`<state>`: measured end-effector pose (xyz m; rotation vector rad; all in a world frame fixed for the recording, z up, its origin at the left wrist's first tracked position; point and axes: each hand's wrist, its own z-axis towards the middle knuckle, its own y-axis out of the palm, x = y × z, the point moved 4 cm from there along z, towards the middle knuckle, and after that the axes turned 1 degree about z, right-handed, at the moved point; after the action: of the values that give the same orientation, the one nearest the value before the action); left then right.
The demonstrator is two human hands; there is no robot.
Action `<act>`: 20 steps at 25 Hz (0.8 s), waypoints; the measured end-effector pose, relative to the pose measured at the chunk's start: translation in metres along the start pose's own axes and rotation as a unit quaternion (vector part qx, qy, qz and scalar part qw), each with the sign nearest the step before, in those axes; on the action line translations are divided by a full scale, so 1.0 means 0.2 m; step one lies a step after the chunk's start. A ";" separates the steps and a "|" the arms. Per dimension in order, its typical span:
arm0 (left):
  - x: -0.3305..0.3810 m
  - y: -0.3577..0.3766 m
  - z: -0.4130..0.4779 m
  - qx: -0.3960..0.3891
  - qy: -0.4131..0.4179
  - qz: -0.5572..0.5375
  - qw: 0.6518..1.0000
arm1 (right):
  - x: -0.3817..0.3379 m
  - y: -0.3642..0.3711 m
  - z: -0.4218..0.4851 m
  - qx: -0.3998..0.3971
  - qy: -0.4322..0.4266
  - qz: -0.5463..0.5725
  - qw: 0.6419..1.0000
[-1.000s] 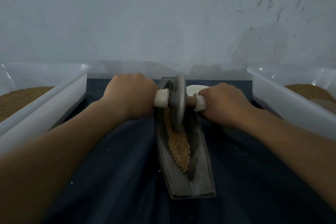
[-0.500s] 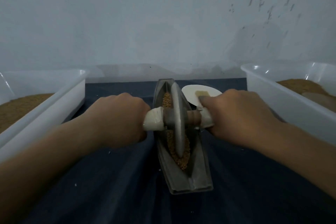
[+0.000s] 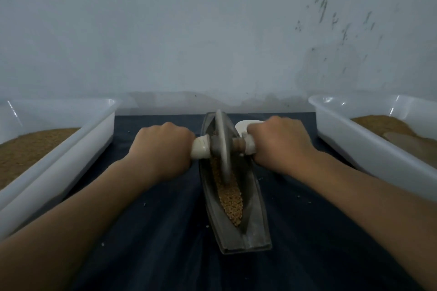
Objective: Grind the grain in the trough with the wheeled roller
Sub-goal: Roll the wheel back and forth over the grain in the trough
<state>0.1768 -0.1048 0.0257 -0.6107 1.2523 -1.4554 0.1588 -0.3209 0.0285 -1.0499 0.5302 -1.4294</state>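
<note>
A grey boat-shaped metal trough (image 3: 255, 224) lies lengthwise on the dark cloth in front of me. Brown grain (image 3: 230, 194) fills its groove. The wheeled roller (image 3: 223, 144), a grey metal disc on an axle with white handles, stands upright in the far half of the trough. My left hand (image 3: 163, 149) grips the left handle and my right hand (image 3: 279, 144) grips the right handle, both fists curled round it. The grain under the disc is hidden.
A white plastic tub (image 3: 71, 149) with brown grain stands at the left, and another white tub (image 3: 369, 146) with brown powder at the right. A small white dish (image 3: 243, 125) sits behind my right hand. A pale wall rises close behind the cloth's far edge.
The roller sat at the far end, rolled toward me to the trough's middle, and has now rolled away again to the far half. Both hands kept their grip.
</note>
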 end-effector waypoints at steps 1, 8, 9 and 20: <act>0.01 -0.03 -0.07 0.027 0.026 0.020 0.999 | 0.00 -0.02 -0.09 0.029 -0.009 -0.001 1.000; 0.04 -0.04 0.02 0.078 0.038 0.082 0.993 | 0.05 0.05 -0.13 0.022 0.031 0.002 0.999; 0.03 -0.03 0.08 0.061 0.024 0.073 0.995 | 0.04 0.07 -0.04 0.009 0.038 0.009 0.999; -0.02 -0.07 -0.12 -0.063 0.046 0.022 0.997 | 0.03 -0.05 -0.20 0.089 -0.065 -0.005 0.994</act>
<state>0.1516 -0.0948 0.0309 -0.6010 1.4287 -1.3882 0.1211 -0.3353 0.0197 -0.9961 0.2987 -1.3797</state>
